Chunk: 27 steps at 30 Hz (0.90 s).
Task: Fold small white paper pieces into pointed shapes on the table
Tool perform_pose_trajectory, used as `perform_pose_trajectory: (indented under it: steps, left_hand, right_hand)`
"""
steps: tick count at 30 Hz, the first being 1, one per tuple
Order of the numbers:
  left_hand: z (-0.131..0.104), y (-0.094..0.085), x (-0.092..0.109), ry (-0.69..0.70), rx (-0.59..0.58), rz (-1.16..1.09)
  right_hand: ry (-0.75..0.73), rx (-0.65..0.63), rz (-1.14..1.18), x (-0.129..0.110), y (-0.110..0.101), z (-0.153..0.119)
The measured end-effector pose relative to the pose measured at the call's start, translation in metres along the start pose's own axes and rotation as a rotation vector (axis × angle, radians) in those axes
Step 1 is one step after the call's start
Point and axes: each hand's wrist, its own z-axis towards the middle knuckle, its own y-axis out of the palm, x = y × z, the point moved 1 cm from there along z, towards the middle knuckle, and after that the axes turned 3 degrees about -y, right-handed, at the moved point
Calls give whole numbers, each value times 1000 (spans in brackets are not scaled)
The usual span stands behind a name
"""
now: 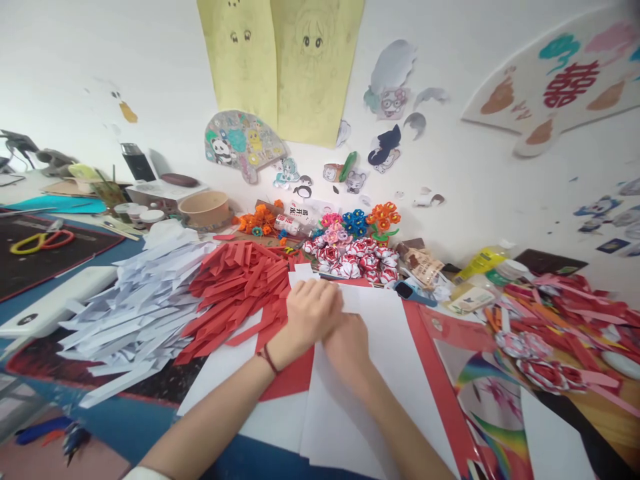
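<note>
Head view: worktable surface is largely covered with cut paper. Matte white paper strips (pixel 145 300), narrow, creased and angular, form a loose heap on the person's left; red paper strips (pixel 240 277), similarly flat and straight-edged, overlap its right side and reach close to the left hand (pixel 314 308). Smooth white sheets (pixel 395 387) lie flat beneath both hands, with red paper (pixel 295 380) showing from under them. Small white folded piece (pixel 303 272), crisp-edged, shows just beyond the left knuckles; whether it is gripped or only lies behind them cannot be told. Further back, against the wall, sit rounded red-and-white flowers (pixel 353 257) with layered, curled petals, next to blue flowers (pixel 355 225) and orange flowers (pixel 384 217) of finer, looped texture. Pose: both forearms slant in from the lower corners and converge at centre. Left hand is curled into a fist, knuckles up, a thin dark red band (pixel 269 359) around its wrist; its palm and any contents are hidden. Right hand (pixel 347 343) presses up against it, slightly nearer the body, back of the hand upward, fingers bent inward; fingertips are covered, so how far it is closed, and on what, cannot be told.
</note>
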Motion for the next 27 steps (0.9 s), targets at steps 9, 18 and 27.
perform_pose_trajectory:
  steps: [9, 18, 27]
  left_hand:
    - [11, 16, -36, -564, -361, -177]
    - [2, 36, -40, -636, -491, -537]
    - [3, 41, -38, -712, -565, -1018]
  right_hand:
    - [32, 12, -133, 34, -19, 16]
    - [-73, -141, 120, 33, -1, 13]
    - [226, -129, 656, 50, -5, 24]
